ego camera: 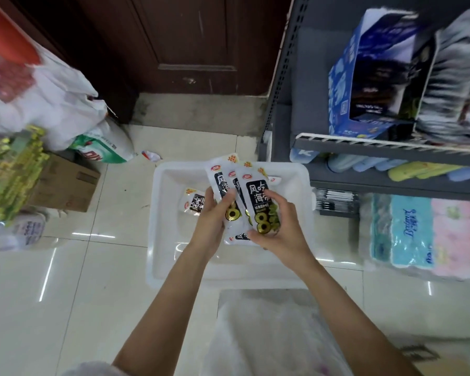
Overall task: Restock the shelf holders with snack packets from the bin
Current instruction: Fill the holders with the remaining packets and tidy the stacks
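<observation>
Both arms reaching forward, left hand (pixel 214 215) and right hand (pixel 278 226) each with grip curled round fanned snack packets (pixel 251 196) — above white bin (pixel 163 213) on glossy tiled floor (pixel 65 280), grey shelf (pixel 385 145) at right

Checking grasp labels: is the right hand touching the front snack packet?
Touching. The head view shows the right hand with fingers curled round the front snack packet.

bin (pixel 162 185) open above | shelf (pixel 385 147) right | cardboard box (pixel 65 185) left
</observation>
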`<control>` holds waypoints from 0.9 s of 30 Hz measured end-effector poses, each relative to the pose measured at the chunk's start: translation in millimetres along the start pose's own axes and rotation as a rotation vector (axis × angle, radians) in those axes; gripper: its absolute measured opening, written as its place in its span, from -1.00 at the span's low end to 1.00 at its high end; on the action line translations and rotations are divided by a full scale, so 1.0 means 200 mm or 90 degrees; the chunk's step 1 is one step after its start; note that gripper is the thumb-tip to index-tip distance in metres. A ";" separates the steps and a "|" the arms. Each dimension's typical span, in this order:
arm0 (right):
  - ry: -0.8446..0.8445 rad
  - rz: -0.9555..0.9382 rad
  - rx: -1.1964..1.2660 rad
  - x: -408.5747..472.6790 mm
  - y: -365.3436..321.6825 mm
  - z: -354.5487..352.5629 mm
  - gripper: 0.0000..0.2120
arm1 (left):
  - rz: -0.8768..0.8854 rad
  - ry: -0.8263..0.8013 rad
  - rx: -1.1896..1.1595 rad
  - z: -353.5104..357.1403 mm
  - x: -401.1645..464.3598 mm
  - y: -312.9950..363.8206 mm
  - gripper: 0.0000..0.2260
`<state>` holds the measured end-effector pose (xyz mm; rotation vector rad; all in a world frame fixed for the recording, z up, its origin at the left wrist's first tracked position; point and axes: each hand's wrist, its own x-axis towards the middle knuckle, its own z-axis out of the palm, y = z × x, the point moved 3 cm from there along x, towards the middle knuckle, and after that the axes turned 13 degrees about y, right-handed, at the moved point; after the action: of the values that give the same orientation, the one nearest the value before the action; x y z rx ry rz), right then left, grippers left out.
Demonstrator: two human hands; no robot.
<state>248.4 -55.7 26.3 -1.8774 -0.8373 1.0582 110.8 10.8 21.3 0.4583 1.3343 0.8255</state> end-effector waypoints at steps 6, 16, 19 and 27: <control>0.124 -0.042 0.020 0.01 0.00 -0.23 -0.48 | 0.071 0.009 0.036 0.22 -0.13 -0.06 -0.59; 0.213 0.065 0.236 0.07 0.17 -1.05 -0.83 | 0.184 0.030 0.101 0.74 -0.41 -0.24 -0.54; 0.208 0.041 0.258 0.07 0.18 -1.37 -0.79 | 0.236 0.049 0.128 0.96 -0.53 -0.31 -0.53; 0.194 -0.104 0.162 0.19 0.08 -2.05 -0.83 | 0.435 0.044 0.220 1.48 -0.75 -0.29 -0.63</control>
<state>632.5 -163.7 131.6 -1.6688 -0.6338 0.7189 408.0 -92.3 140.3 1.2092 1.4024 1.1734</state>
